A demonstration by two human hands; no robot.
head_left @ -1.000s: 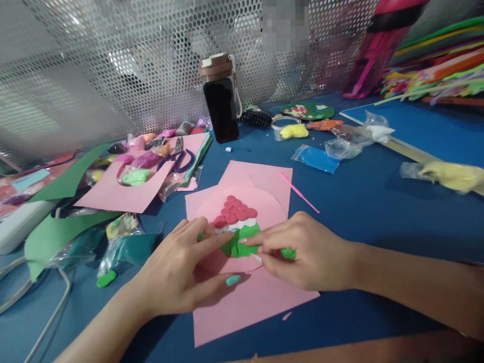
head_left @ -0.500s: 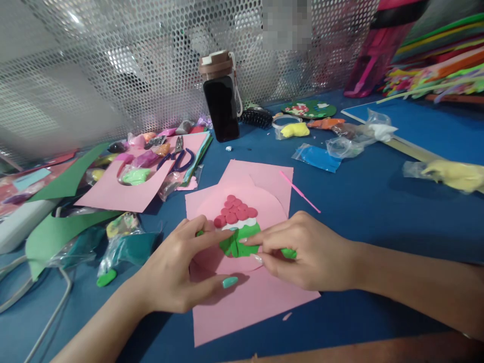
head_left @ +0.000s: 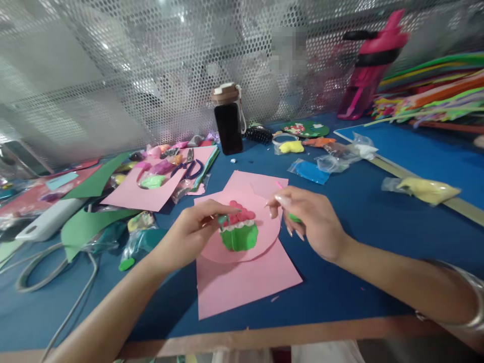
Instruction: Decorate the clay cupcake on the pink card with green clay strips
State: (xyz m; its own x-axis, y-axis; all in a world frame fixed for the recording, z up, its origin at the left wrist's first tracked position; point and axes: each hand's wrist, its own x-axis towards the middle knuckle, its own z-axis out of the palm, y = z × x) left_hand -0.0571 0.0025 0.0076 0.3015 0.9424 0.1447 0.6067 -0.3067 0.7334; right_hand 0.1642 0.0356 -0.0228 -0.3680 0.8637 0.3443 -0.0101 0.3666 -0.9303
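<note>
A clay cupcake (head_left: 239, 233) with a green base, a white band and red discs on top lies on a pink paper disc (head_left: 264, 237), which rests on a pink sheet (head_left: 245, 282). My left hand (head_left: 191, 233) pinches at the cupcake's upper left edge; what sits between thumb and forefinger I cannot make out. My right hand (head_left: 308, 224) hovers just right of the disc, off the paper, its lower fingers curled round a small lump of green clay (head_left: 295, 218).
A dark bottle (head_left: 228, 126) and a pink bottle (head_left: 368, 65) stand by the mesh wall. Bags of clay lie around: blue (head_left: 308, 171), yellow (head_left: 425, 189). Left are cut pink paper (head_left: 151, 194), pliers (head_left: 191, 169), green paper (head_left: 85, 227) and a cable (head_left: 56, 275). Foam sheets (head_left: 434, 96) are stacked right.
My right hand has lifted off the cupcake and drawn back to the right with the green lump. My left hand shifted to the cupcake's upper left. The view pulled back and up.
</note>
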